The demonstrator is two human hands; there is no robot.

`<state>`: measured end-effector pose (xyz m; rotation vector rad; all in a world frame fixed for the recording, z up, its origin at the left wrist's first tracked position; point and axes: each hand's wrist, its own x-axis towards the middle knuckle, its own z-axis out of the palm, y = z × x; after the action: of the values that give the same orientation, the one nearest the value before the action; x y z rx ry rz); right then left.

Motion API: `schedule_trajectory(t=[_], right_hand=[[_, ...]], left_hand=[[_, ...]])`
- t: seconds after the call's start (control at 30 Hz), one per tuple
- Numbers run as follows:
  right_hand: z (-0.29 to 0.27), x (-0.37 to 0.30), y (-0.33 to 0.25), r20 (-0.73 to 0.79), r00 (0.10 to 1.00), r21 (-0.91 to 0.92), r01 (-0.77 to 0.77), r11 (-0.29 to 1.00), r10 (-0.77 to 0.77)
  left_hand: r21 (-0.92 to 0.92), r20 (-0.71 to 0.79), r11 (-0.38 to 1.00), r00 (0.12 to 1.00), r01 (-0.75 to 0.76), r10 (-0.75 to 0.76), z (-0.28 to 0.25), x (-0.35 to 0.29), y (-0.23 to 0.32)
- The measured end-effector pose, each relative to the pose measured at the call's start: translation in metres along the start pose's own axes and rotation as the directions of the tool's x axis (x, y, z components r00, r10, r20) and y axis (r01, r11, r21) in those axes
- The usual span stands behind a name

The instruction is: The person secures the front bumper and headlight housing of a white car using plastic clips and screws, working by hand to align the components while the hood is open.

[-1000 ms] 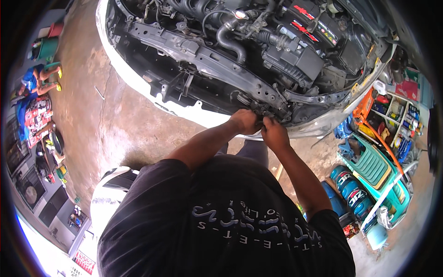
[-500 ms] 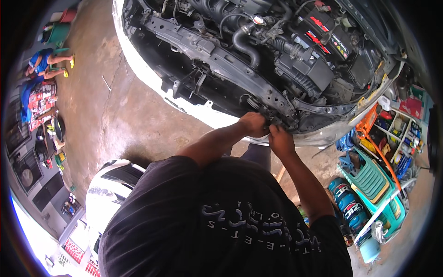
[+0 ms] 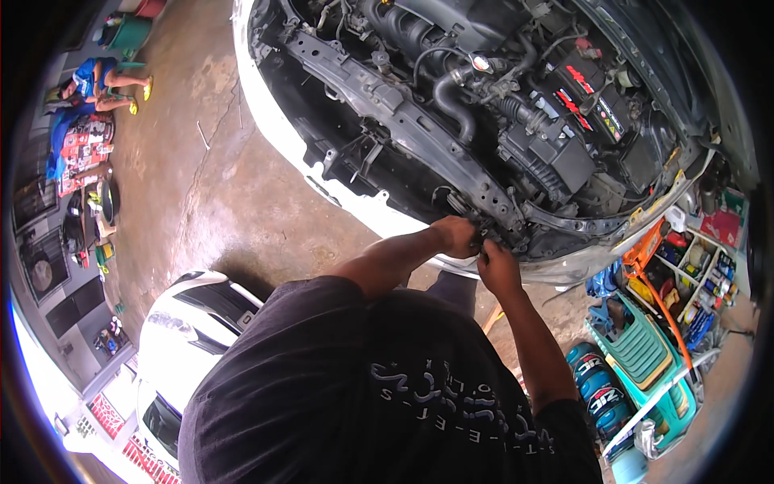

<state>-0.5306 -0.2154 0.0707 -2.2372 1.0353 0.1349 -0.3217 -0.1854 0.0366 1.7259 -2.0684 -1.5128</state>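
Observation:
Both my hands work close together at the front edge of a car's open engine bay. My left hand (image 3: 457,235) has its fingers bent inward against dark parts below the end of the black radiator support (image 3: 435,145). Just to its right, my right hand (image 3: 499,266) pinches at the same spot, its fingertips nearly meeting the left ones. What they grip is too small and dark to make out. The white front bumper (image 3: 278,121) curves round in front of me. Beyond my hands are a black radiator hose (image 3: 453,105), an air filter box (image 3: 552,153) and a battery (image 3: 592,101).
To the right stand stacked green plastic stools (image 3: 641,339), blue-green containers (image 3: 598,383), an orange metal frame (image 3: 645,250) and a divided tray (image 3: 697,262) of bottles. A white car (image 3: 173,331) is behind me at left. Far left, a person (image 3: 105,85) sits.
The whole view has shifted, so the engine bay appears lower and further right. My hands stay at the same spot on the car, fingers still bent in.

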Motion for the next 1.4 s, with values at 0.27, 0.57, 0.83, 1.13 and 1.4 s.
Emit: schedule_trajectory(t=[0.27,0.57,0.83,1.13,1.4], right_hand=[[-0.004,0.016,-0.014,0.080,0.994,-0.029,-0.066,0.997,0.068],[-0.029,0.036,-0.019,0.232,0.935,-0.124,-0.246,0.961,0.269],[-0.066,0.066,-0.012,0.463,0.876,-0.161,-0.070,0.984,0.138],[-0.060,0.073,0.003,0.493,0.869,-0.103,0.005,0.995,0.047],[-0.057,0.074,-0.003,0.508,0.858,-0.188,0.025,0.982,0.076]], left_hand=[[-0.103,-0.008,0.995,1.000,-0.003,0.002,0.008,0.016,-0.014],[-0.108,0.173,0.982,0.969,-0.158,0.175,0.012,0.024,-0.022],[-0.316,0.212,0.949,0.976,0.019,0.051,0.005,0.024,-0.024],[-0.182,0.300,0.983,0.952,-0.004,0.059,-0.004,0.034,-0.015],[-0.247,0.307,0.969,0.948,-0.004,0.082,-0.010,0.031,-0.014]])
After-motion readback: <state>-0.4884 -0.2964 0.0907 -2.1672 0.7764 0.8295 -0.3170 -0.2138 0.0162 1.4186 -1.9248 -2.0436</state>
